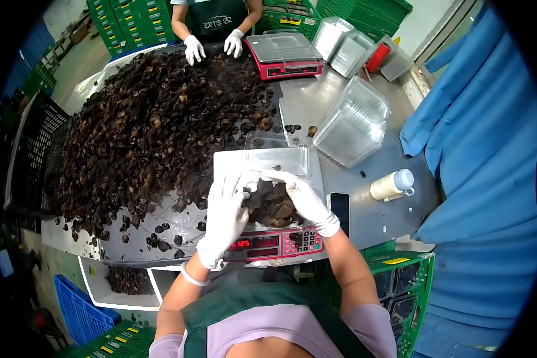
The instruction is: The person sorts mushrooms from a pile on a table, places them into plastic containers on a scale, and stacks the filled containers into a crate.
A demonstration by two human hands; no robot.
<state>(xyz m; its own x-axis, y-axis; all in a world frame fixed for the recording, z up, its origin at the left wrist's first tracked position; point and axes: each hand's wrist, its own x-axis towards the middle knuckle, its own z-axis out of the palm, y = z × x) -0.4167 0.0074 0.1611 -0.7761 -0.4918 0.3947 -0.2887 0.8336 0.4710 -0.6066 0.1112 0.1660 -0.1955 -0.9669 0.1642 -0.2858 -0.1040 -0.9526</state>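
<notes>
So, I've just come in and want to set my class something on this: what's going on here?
The person's white-gloved left grip and right grip are either side of some dark, dried-looking pieces in a clear plastic box, set on a lit red scale. Across the table, another person, also gloved, reaches to the far edge of a big dark heap. Clear containers stand stacked to the right.

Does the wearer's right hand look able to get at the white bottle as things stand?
Probably yes. The right hand is over the dark pieces at the near scale; the white bottle is off to its right, with only a flat-lying phone and tabletop apparently between.
</notes>
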